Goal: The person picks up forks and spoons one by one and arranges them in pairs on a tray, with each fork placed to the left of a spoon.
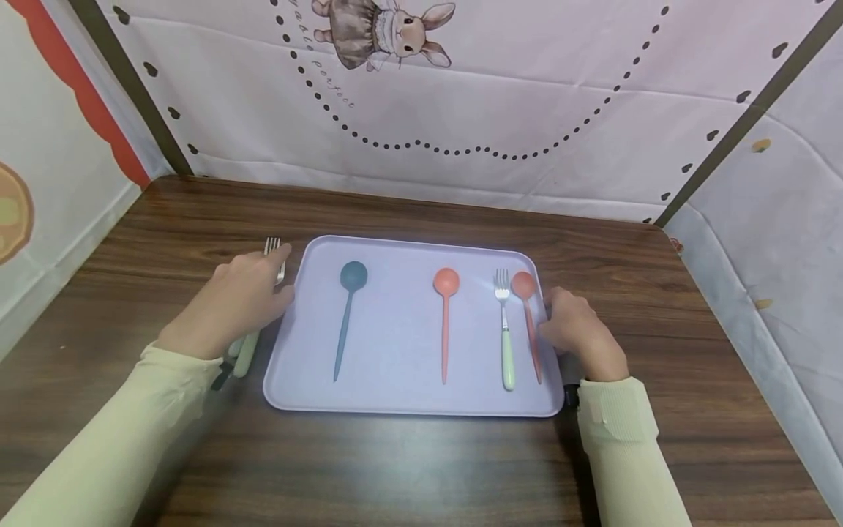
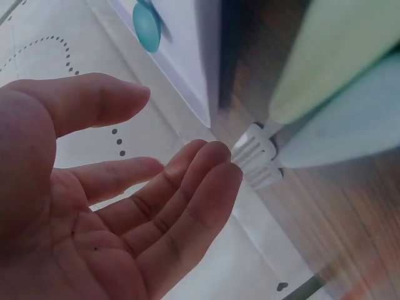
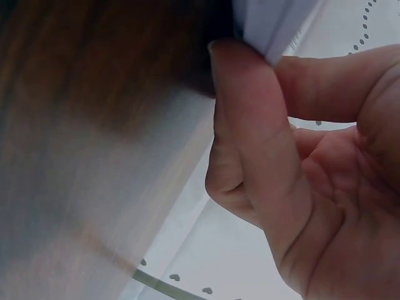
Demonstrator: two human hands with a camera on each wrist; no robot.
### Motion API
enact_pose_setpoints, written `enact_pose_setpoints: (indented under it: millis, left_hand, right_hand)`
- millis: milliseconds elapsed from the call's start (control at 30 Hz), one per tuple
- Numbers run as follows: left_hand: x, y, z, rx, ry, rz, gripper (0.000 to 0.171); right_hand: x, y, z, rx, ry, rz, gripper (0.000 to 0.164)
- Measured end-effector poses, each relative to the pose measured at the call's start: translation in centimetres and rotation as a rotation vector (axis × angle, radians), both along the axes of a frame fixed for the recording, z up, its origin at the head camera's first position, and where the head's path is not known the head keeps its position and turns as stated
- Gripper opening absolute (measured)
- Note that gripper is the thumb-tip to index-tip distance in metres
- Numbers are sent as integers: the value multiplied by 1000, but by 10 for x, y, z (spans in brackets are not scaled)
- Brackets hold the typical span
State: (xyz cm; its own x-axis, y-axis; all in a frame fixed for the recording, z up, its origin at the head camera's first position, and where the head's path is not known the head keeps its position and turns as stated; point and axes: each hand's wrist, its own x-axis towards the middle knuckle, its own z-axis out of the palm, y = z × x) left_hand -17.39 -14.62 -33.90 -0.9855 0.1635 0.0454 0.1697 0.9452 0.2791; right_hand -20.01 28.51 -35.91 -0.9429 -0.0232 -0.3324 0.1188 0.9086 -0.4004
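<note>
A lilac tray (image 1: 395, 344) lies on the table. On it, from left to right, are a dark teal spoon (image 1: 353, 277), a coral spoon (image 1: 446, 282), a fork with a light green handle (image 1: 507, 359) and a second coral spoon (image 1: 524, 285). My right hand (image 1: 581, 333) pinches the tray's right rim between thumb and fingers. Left of the tray, my left hand (image 1: 230, 300) hovers over two forks, its fingers loosely bent around nothing. One fork has a light green handle (image 2: 337, 56), the other a pale bluish one (image 2: 350, 119); the hand partly covers them in the head view.
The dark wooden table (image 1: 408, 468) extends around the tray. Behind it stands a fabric wall (image 1: 527, 88) with a printed rabbit and dotted line. More fabric panels close off the left and right sides.
</note>
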Motion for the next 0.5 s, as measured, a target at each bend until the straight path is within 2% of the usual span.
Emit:
enact_pose_setpoints:
  millis: [167,500]
  left_hand:
    - [1,-3,0,-36,15,-10,63]
    - [5,-9,-4,-64,-35,10,68]
  right_hand:
    - [0,1,-1,-15,-17,-14,55]
    - [1,2,-1,-37,-9,-19,52]
